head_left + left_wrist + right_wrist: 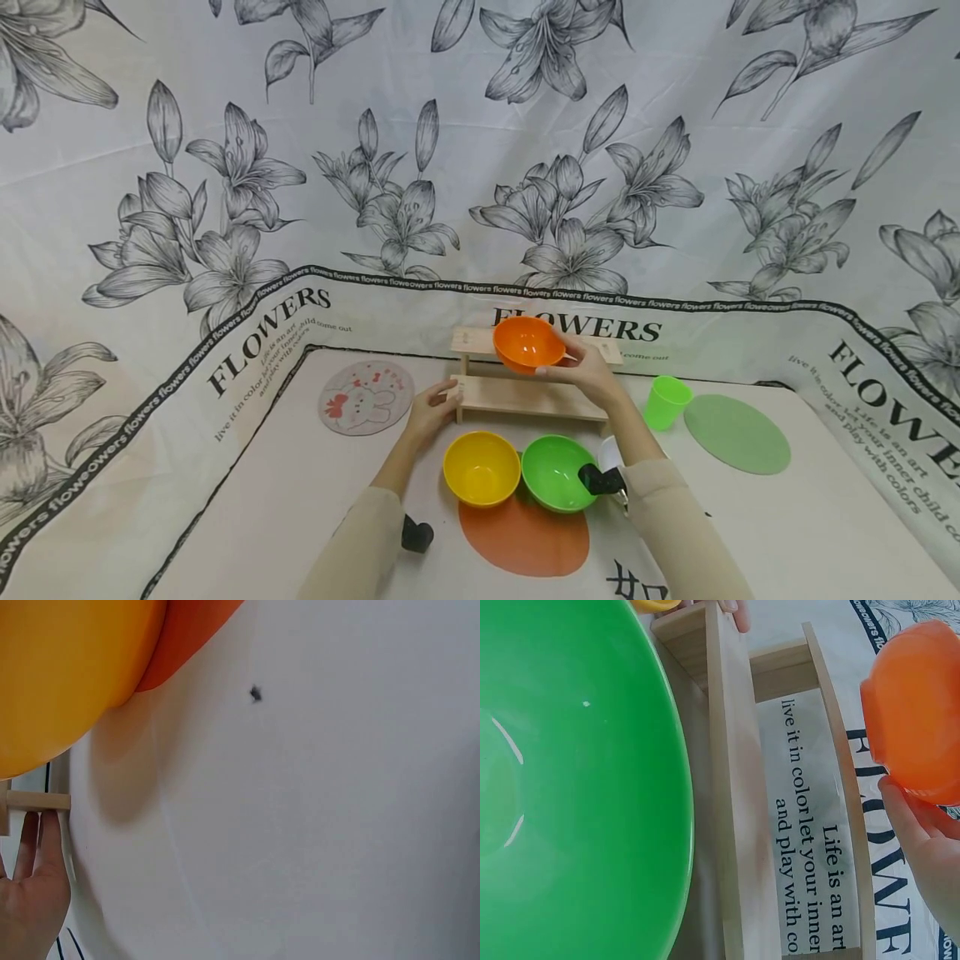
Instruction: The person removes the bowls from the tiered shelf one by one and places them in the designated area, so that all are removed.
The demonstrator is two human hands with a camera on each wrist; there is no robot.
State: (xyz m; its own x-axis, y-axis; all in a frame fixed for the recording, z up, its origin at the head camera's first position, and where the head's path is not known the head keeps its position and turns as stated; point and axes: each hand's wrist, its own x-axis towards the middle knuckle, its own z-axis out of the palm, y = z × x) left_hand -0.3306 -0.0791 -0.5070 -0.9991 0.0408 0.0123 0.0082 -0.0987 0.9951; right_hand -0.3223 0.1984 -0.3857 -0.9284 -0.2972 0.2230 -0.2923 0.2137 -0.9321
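My right hand (585, 367) grips the right side of an orange bowl (525, 343), holding it up in front of the upper board of a two-tier wooden shelf (525, 396). In the right wrist view the bowl (919, 712) is tilted, with the fingers at its lower edge. My left hand (432, 414) holds the left end of the shelf's lower board; fingers lie against the wood (41, 800) in the left wrist view. Nearer me stand a yellow bowl (482, 468) and a green bowl (558, 473), side by side.
An orange round mat (525, 542) lies partly under the bowls. Right of the shelf are a green cup (667, 402) and a green mat (737, 434). A rabbit-print mat (366, 397) lies at left. A white object (610, 452) is partly hidden behind the right arm.
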